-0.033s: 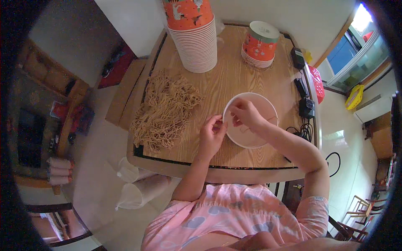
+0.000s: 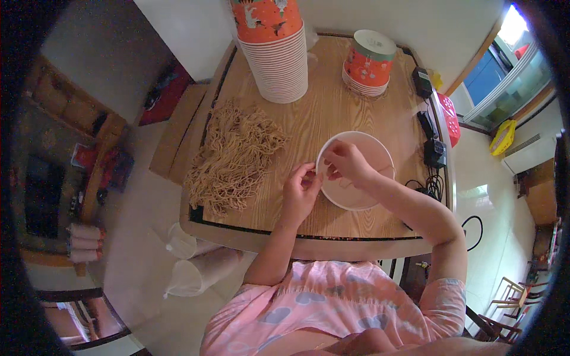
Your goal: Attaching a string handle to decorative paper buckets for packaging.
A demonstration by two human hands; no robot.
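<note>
A white paper bucket stands on the table with its mouth facing up. My left hand is closed at the left side of its rim, fingers outside and thumb on the edge. Inside the mouth, my right hand has its fingers pinched together near the left wall. A thin brown cord curves along the bucket's right inner side and passes behind my right hand; its end at the fingertips is too small to make out. To the left lies a loose, tangled heap of tan cord.
A tall stack of orange-and-white paper buckets rises at the back left of the wooden table. A shorter upside-down stack stands at the back right. Black power adapters and cables run along the right edge.
The fingers of my right hand have shifted slightly inside the bucket, and less of the cord shows below them. My left hand and the bucket stay where they were.
</note>
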